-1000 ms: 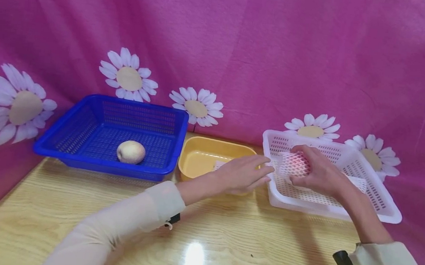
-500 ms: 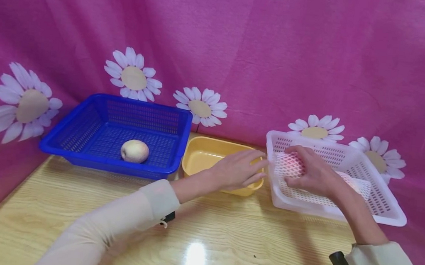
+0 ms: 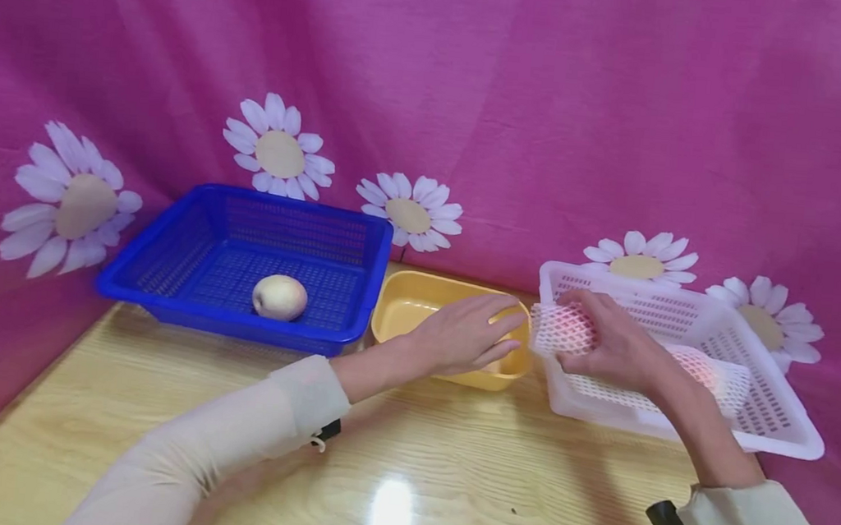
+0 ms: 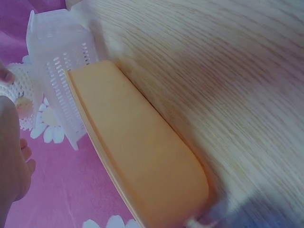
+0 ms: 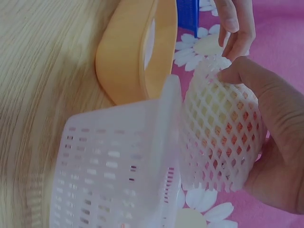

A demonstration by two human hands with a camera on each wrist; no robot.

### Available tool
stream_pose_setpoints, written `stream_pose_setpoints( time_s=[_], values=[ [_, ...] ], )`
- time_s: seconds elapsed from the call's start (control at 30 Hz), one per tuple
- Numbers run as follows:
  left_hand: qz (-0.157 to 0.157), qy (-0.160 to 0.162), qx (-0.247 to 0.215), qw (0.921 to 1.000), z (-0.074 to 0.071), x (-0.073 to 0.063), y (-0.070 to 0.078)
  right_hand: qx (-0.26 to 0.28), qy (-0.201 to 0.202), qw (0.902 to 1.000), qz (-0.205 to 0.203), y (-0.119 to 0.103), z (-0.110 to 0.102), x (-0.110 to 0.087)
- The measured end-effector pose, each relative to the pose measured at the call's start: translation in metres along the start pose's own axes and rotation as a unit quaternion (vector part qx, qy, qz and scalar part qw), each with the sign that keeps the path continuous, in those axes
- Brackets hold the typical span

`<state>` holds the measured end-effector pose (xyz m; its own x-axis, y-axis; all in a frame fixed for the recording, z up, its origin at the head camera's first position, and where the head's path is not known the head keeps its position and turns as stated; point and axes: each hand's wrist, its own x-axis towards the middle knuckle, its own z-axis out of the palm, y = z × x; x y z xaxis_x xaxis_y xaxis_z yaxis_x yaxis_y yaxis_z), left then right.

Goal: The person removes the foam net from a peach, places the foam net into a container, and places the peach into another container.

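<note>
My right hand (image 3: 617,344) grips an apple in a white foam net (image 3: 567,330) above the left side of the white basket (image 3: 796,432). Through the mesh in the right wrist view, the apple's skin shows yellow-green and red. Just left of it, my left hand (image 3: 467,332) hovers over the yellow basin (image 3: 403,315), fingers loosely extended and holding nothing. Its fingertips are close to the net's open end; a small gap shows between them. Another netted fruit (image 3: 708,372) lies in the white basket, partly behind my right forearm.
On the left stands a blue basket (image 3: 168,263) with one bare apple (image 3: 280,298) in it. Something white (image 5: 150,45) shows inside the yellow basin. The containers stand on a wooden table (image 3: 449,462) before a pink cloth printed with daisies (image 3: 506,121).
My right hand has brought the netted apple left, toward the white basket's left rim. The left hand has drawn back slightly left. The whole view has shifted a little.
</note>
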<state>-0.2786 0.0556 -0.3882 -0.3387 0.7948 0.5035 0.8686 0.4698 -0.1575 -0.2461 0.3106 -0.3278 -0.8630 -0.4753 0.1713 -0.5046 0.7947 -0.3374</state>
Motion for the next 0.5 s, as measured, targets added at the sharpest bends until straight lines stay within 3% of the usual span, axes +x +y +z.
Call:
stream_pose_setpoints(
  time_s=[0.5],
  values=[
    [-0.019, 0.0, -0.006, 0.9998, -0.01, -0.022, -0.009, 0.023, 0.001, 0.9993, -0.03, -0.016, 0.018, 0.019]
  ],
)
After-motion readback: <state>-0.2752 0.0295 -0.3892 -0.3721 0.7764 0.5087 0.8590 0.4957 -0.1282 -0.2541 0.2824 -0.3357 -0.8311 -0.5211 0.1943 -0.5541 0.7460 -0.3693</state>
